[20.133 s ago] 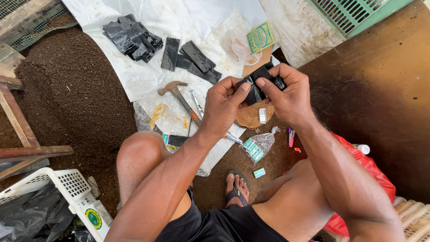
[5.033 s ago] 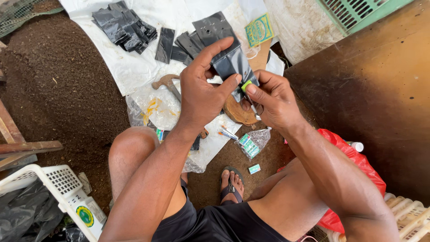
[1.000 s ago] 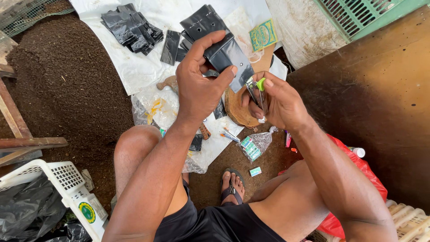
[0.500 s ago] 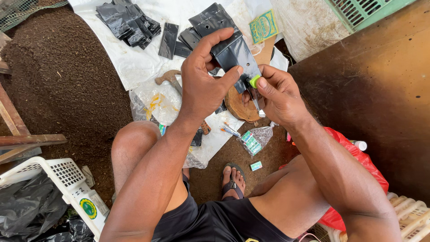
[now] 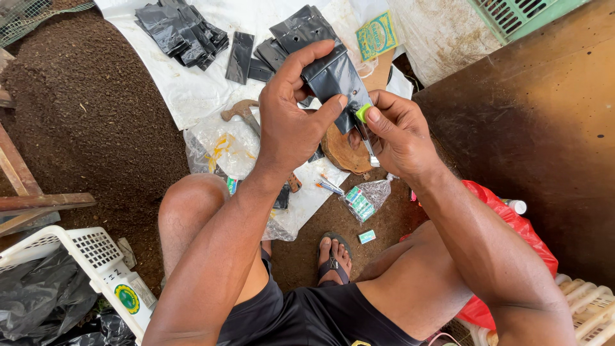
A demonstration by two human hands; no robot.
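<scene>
In the head view my left hand [image 5: 296,115] grips a small black plastic bag [image 5: 333,77] by its upper part, thumb across the front. My right hand [image 5: 400,131] pinches a small green-headed tool with a thin metal tip [image 5: 366,128] against the bag's lower right corner. Both hands are raised above a round wooden block [image 5: 343,154] on the ground. More black bags lie flat on a white sheet [image 5: 186,90], in a pile [image 5: 179,32] at the upper left and a loose few [image 5: 256,54] nearer my hands.
A hammer [image 5: 240,112] lies on the sheet beside a clear plastic bag [image 5: 221,144]. A clear packet of small green boxes [image 5: 362,198] lies by my sandalled foot [image 5: 333,259]. A white basket [image 5: 83,256] stands lower left, a red bag [image 5: 512,230] at my right, dark soil [image 5: 83,128] to the left.
Over the last second the bag and both hands have shifted slightly up and right. The green-headed tool has come tight against the bag's lower corner. Twenty seconds ago both hands held a folded bag.
</scene>
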